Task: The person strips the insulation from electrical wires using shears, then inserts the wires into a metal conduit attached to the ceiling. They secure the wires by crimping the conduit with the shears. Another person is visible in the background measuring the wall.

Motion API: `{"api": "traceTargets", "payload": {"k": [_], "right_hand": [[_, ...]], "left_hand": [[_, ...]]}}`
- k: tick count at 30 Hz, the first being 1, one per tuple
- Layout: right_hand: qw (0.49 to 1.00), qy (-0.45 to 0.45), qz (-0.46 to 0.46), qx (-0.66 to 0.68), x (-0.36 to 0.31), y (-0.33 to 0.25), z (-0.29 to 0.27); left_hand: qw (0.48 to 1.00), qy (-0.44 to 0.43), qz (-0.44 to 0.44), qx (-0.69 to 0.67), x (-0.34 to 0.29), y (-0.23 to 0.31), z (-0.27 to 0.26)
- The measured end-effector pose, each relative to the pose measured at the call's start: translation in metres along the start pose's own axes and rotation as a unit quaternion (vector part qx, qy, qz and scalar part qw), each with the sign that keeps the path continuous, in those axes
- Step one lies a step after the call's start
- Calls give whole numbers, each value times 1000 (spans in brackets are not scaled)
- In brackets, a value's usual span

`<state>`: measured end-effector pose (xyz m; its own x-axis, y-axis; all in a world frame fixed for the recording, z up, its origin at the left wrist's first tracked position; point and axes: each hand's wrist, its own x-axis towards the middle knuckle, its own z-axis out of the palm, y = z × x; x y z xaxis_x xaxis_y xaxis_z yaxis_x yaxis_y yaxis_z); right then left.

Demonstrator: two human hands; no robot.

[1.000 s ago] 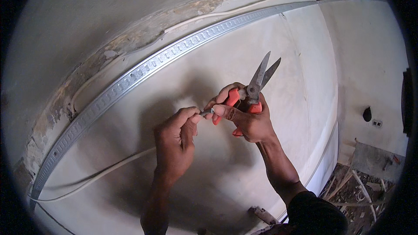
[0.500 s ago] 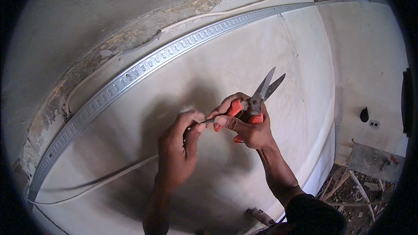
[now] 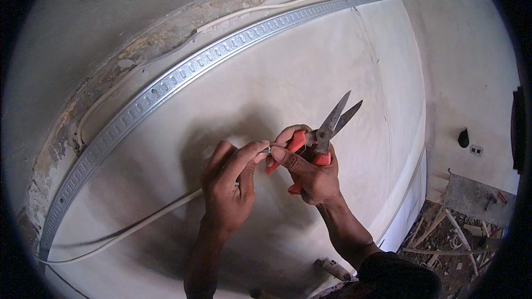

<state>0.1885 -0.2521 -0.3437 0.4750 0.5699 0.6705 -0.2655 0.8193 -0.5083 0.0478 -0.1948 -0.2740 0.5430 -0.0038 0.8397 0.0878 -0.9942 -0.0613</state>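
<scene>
Pinching the wire end (image 3: 268, 150) between thumb and forefinger, the left hand (image 3: 230, 188) is nearly closed. This end lies just past the left fingertips, between both hands, and the right thumb touches it. The right hand (image 3: 315, 182) is curled around the red handles (image 3: 297, 141) of the shears (image 3: 326, 131); their blades stand slightly apart, pointing upward. From behind the left hand, a white cable (image 3: 185, 199) runs leftward.

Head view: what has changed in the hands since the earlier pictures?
The left hand has shifted rightward and the right hand lower with the red-handled shears, narrowing the gap between them. Nothing was visibly grasped or released; the shears stay open.
</scene>
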Motion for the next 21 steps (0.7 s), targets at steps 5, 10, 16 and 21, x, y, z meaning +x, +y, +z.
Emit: {"api": "traceTargets", "payload": {"k": [5, 10, 16, 21], "right_hand": [[999, 9, 40, 3, -4, 1, 1], [996, -8, -16, 88, -4, 6, -1], [998, 0, 7, 69, -5, 9, 3], [994, 12, 16, 104, -3, 17, 10]], "left_hand": [[1000, 5, 22, 16, -3, -3, 0], [999, 12, 27, 24, -7, 1, 11], [999, 23, 25, 26, -10, 2, 15], [999, 30, 17, 5, -15, 0, 16]]}}
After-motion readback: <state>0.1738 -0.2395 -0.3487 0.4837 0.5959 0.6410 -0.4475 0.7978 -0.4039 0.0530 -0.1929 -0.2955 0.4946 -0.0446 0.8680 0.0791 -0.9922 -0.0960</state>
